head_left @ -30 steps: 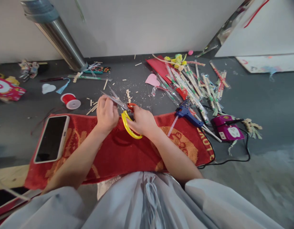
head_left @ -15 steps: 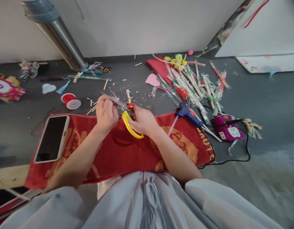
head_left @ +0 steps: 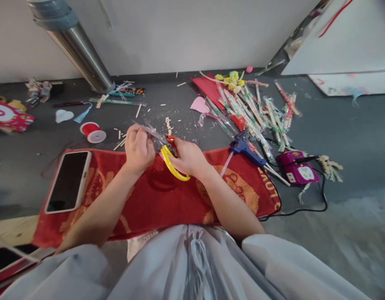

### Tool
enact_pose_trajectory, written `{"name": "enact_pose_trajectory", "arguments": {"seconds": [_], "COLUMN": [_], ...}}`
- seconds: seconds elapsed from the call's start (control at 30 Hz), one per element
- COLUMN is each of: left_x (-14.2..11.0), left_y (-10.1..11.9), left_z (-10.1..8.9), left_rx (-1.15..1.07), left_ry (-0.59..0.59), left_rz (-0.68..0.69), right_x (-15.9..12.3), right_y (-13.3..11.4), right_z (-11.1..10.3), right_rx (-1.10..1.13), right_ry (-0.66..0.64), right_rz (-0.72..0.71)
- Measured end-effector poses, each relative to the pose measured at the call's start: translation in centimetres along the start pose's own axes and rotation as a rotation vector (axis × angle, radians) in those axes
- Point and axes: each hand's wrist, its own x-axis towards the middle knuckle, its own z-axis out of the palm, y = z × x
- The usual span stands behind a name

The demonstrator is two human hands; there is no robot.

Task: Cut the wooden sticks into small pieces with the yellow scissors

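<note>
My right hand [head_left: 189, 157] is closed around the handles of a pair of scissors [head_left: 175, 168] with one yellow loop and one orange-red part. The metal blades point to the upper left and stand slightly apart. At the blades, my left hand [head_left: 140, 146] is curled, fingers pressed together; what it pinches, if anything, is hidden. Both hands are above the far edge of a red towel [head_left: 161, 204]. Small cut pieces of pale stick [head_left: 168, 123] and crumbs lie just beyond the scissors. A few longer pale sticks [head_left: 120, 143] lie beside my left hand.
A phone [head_left: 67, 181] rests on the towel's left end, near a spool of red ribbon [head_left: 94, 132]. A blue glue gun [head_left: 247, 151], wrapped chopsticks [head_left: 248, 110] and a purple box [head_left: 297, 166] with a black cord are on the right. A metal post [head_left: 83, 54] rises behind.
The scissors' yellow loop has swung slightly to the right in my right hand, the handles drawing closer together. My left hand has shifted very slightly left; the other things stay put.
</note>
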Motion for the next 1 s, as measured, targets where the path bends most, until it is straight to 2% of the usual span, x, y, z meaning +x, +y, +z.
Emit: {"name": "enact_pose_trajectory", "arguments": {"seconds": [0.13,0.4,0.63,0.8,0.9,1.0], "left_x": [0.0,0.1,0.1,0.2,0.5,0.8], "left_y": [0.1,0.2,0.1,1.4,2.3,2.0], "left_z": [0.0,-0.1,-0.2,-0.6,-0.8,-0.4], "left_rx": [0.024,-0.023,-0.016,-0.094,-0.088,-0.036], "left_ry": [0.031,-0.007,0.006,0.011,0.044,0.045], "left_rz": [0.021,0.008,0.014,0.104,0.122,0.070], "right_x": [0.0,0.0,0.0,0.2,0.3,0.4], "right_y": [0.1,0.1,0.2,0.1,0.1,0.3], "right_z": [0.0,-0.1,-0.1,-0.1,-0.1,-0.1], "right_rx": [0.001,-0.002,0.012,0.063,0.053,0.096], "right_ry": [-0.001,-0.012,-0.005,-0.055,-0.027,0.006], "right_rz": [-0.016,-0.018,-0.040,-0.062,-0.005,0.062]}}
